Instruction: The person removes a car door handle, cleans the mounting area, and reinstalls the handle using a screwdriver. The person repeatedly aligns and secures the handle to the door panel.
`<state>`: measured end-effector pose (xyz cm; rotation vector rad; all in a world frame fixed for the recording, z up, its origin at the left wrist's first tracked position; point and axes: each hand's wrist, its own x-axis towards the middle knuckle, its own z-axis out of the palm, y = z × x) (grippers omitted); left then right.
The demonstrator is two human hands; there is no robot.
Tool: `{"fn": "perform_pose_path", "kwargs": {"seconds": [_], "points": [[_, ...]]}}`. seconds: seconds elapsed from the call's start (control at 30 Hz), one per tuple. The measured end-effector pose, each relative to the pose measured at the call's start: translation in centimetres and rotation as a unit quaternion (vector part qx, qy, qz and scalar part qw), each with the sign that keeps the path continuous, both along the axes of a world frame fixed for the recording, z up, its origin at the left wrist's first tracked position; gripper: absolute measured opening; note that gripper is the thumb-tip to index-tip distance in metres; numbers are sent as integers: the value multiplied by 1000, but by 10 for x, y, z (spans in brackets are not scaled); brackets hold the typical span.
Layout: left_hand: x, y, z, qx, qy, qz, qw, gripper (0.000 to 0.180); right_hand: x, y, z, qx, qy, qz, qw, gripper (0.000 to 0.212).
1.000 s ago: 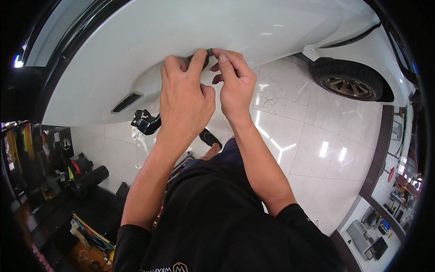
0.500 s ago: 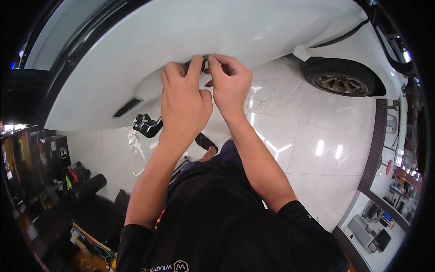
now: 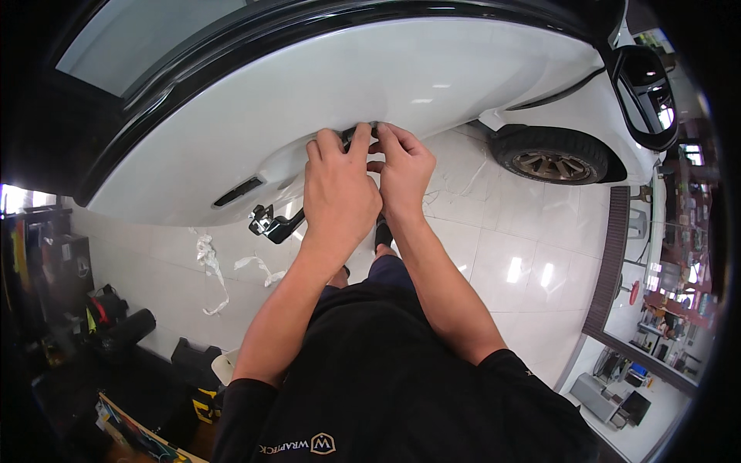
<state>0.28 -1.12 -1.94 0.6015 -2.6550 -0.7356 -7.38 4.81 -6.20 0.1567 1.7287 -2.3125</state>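
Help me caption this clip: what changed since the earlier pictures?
The view shifted: the white door sits lower in it and the side mirror shows more fully. Nothing was visibly taken up or let go; the left hand and right hand stayed at the door.

Single downward fisheye view from head height

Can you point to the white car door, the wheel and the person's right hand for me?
White car door (image 3: 340, 92): head view, on its smooth outer panel.
Wheel (image 3: 557, 164): head view, on its bronze-coloured, spoked rim.
Right hand (image 3: 407, 171): head view, on the back of it.
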Motion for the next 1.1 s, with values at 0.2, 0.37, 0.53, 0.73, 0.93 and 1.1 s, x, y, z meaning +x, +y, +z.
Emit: {"fn": "perform_pose_path", "kwargs": {"seconds": [0.2,0.37,0.53,0.73,0.93,1.1], "points": [[1,-2,0,9,-3,-4,1000,66,-2,1,-12,16,80,13,997,21],[0,-2,0,9,0,-6,1000,66,-5,2,-17,6,105,23,994,19],[0,-3,0,-29,-5,-11,999,63,-6,3,-16,14,114,26,993,16],[-1,-2,1,-32,-10,-10,999,63,-20,9,-20,99,207,62,971,16],[0,-2,3,3,2,2,1000,65,-17,12,7,89,97,99,986,18],[-1,-1,4,0,2,1,1000,65,-21,14,8,98,110,115,982,20]]}}
